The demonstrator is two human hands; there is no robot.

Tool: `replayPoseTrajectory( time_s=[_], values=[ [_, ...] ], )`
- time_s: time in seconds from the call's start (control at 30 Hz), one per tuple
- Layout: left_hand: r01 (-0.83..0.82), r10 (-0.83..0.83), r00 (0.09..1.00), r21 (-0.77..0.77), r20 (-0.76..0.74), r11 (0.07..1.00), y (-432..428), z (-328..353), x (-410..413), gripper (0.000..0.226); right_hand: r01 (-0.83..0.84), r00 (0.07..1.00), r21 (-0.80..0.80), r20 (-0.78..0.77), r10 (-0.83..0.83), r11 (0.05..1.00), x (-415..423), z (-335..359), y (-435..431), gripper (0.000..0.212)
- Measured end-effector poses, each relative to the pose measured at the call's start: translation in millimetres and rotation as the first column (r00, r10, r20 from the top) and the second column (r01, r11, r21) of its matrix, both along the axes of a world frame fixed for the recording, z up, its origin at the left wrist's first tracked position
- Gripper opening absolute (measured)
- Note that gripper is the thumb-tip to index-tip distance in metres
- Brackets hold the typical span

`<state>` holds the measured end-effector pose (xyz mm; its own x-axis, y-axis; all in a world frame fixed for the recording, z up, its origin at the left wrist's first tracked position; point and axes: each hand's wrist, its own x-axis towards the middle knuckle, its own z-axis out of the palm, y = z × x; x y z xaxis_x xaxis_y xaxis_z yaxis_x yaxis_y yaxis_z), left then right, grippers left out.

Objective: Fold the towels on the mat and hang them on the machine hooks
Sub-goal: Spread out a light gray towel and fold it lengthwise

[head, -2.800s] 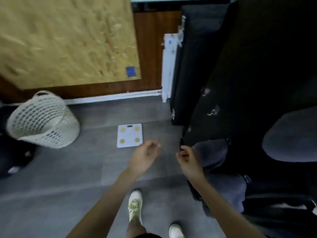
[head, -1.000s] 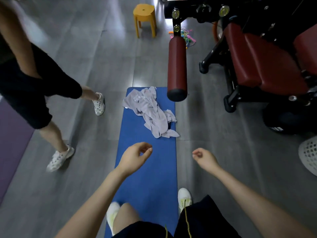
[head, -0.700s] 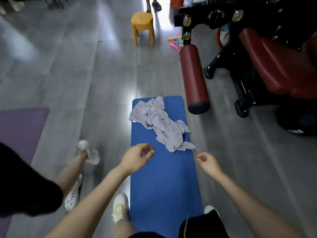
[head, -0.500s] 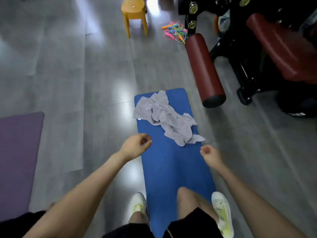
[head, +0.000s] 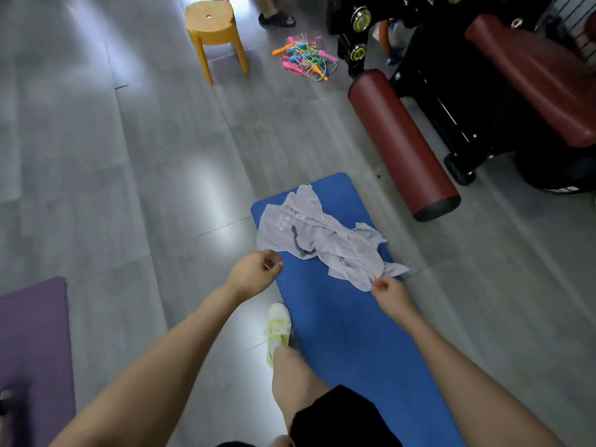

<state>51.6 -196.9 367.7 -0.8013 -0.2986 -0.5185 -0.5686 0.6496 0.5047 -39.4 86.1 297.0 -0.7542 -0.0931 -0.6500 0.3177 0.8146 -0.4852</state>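
A crumpled pale grey towel pile [head: 325, 240] lies on the far end of the blue mat [head: 348, 333]. My left hand [head: 254, 272] hovers at the mat's left edge, just short of the pile's near-left corner, fingers loosely curled and holding nothing. My right hand [head: 392, 293] has its curled fingertips at the pile's near tip; whether it pinches the cloth is unclear. The black machine [head: 477, 91] with dark red pads stands at the upper right, its red roller [head: 403, 146] reaching toward the mat. No hooks show.
A yellow stool [head: 214, 30] and a tangle of coloured skipping ropes [head: 304, 56] sit on the grey floor beyond the mat. A purple mat [head: 32, 350] lies at the left. My left shoe [head: 278, 327] stands at the blue mat's left edge.
I turned from a wall with a basket to the blue mat and walked up to it. Both hands have moved forward to the towel pile. The bystander has left the view.
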Motion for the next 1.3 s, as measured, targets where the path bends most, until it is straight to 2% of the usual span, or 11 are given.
replayPoseTrajectory(
  time_s=[0.33,0.47,0.6,0.73,0.83,1.0,1.17,1.3],
  values=[
    [0.252,-0.251,0.965,-0.007,0.078,0.968,-79,-57,-107,0.018,0.214,0.970,0.073,0.104,-0.220,0.974,-48,-56,-94,0.015],
    [0.425,-0.423,0.903,-0.012,0.069,0.905,-76,-89,-126,0.032,0.352,0.926,0.085,0.118,-0.360,0.932,-37,-69,-103,0.020],
    [0.527,-0.527,0.849,-0.008,0.035,0.850,-66,-136,-146,0.022,0.467,0.873,0.121,0.095,-0.479,0.876,-15,-90,-103,0.023],
    [0.657,-0.658,0.753,-0.030,0.004,0.753,-46,-202,-157,0.028,0.560,0.819,0.143,0.054,-0.572,0.816,3,-136,-88,0.023],
    [0.700,-0.703,0.711,-0.068,-0.028,0.711,-26,-241,-156,0.030,0.600,0.792,0.155,0.024,-0.610,0.785,14,-173,-71,0.023],
    [0.769,-0.780,0.620,-0.130,-0.091,0.626,8,-301,-149,0.027,0.713,0.696,0.095,0.020,-0.718,0.695,42,-232,-39,0.021],
    [0.770,-0.807,0.574,-0.242,-0.141,0.590,48,-354,-139,0.029,0.718,0.696,0.027,-0.028,-0.718,0.695,68,-293,-11,0.027],
    [0.726,-0.786,0.580,-0.303,-0.213,0.618,80,-403,-136,0.027,0.692,0.718,-0.066,-0.047,-0.695,0.719,84,-342,7,0.028]
  ],
)
